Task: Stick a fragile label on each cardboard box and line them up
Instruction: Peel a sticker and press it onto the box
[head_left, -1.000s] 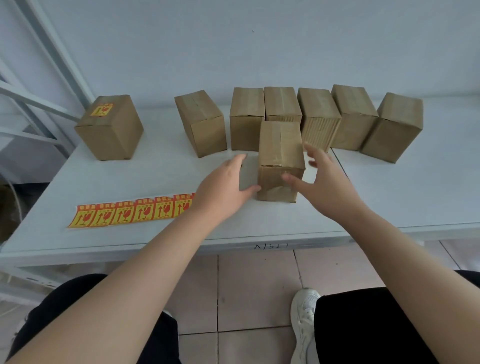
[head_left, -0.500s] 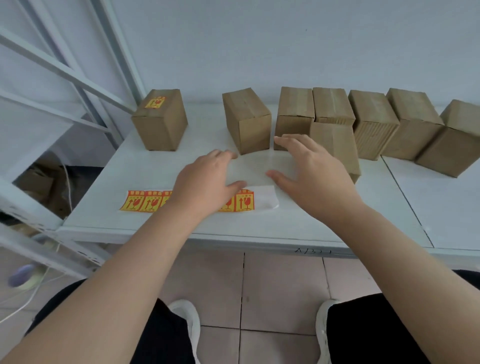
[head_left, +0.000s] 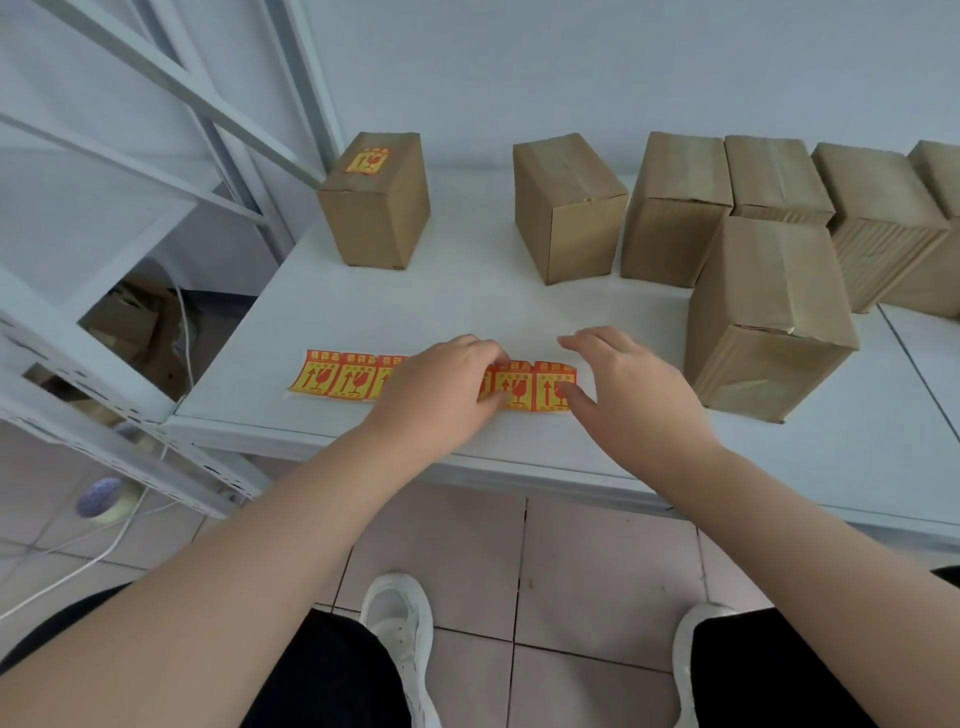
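One box (head_left: 376, 208) at the far left of the table (head_left: 395, 312) carries a fragile label (head_left: 369, 160) on its top. The row of boxes (head_left: 675, 208) along the back is bare, and so is the nearer box (head_left: 769, 317) standing just right of the hands. The strip of labels (head_left: 524, 387) lies flat near the table's front edge, its long axis running left to right and its printed arrows pointing away from the person. The left hand (head_left: 441, 389) lies palm down across the middle of the strip, fingers bent onto it; whether it pinches a label or only presses, I cannot tell. The right hand (head_left: 634, 395) is spread and holds nothing, its thumb at the strip's right end, probably ready to peel the last label. I judge three risks here: a thin label may tear or curl onto itself if pulled fast, the whole strip may lift if the left hand eases off, and the right forearm could knock the nearer box.
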